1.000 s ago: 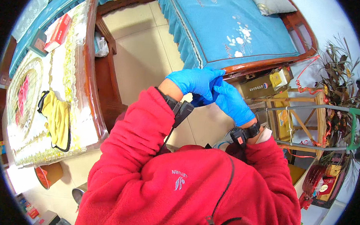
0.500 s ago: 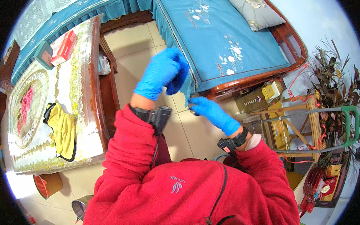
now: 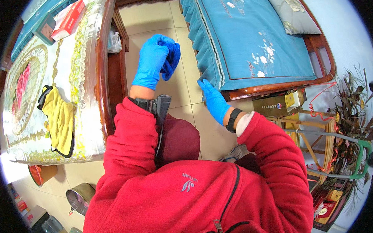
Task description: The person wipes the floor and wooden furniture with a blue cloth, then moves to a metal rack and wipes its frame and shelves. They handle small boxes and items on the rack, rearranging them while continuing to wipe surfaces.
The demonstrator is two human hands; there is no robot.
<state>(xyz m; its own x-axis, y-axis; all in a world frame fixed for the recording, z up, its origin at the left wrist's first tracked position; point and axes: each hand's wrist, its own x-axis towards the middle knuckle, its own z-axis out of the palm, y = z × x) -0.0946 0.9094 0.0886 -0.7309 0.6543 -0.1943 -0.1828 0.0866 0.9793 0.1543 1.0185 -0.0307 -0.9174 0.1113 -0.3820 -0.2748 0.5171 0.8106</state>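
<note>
My left hand point(image 3: 153, 59), in a blue glove, is raised over the tiled floor between the table and the wooden sofa. Its fingers are curled in, and a dark blue part shows beneath them. Whether that is folded fingers or something held, I cannot make out. My right hand point(image 3: 214, 100), gloved in blue too, is at the sofa's near corner. Its fingertips are together at the hanging edge of the teal sofa cover point(image 3: 239, 48) and seem to pinch it. White flowers are stitched on the cover, and its side has a pleated skirt.
At left, a table point(image 3: 86, 112) under clear plastic bears a yellow glove point(image 3: 59, 121) and a red-and-white box point(image 3: 68, 19). A grey pillow point(image 3: 293, 13) lies on the sofa. A green-handled trolley point(image 3: 361, 159) and dried plants stand at right. A metal pot point(image 3: 79, 197) is at lower left.
My view has shifted, so the sofa sits farther right. My left hand has moved left, apart from the sofa. My right hand stays by the cover's corner, its fingers now pointing more upward.
</note>
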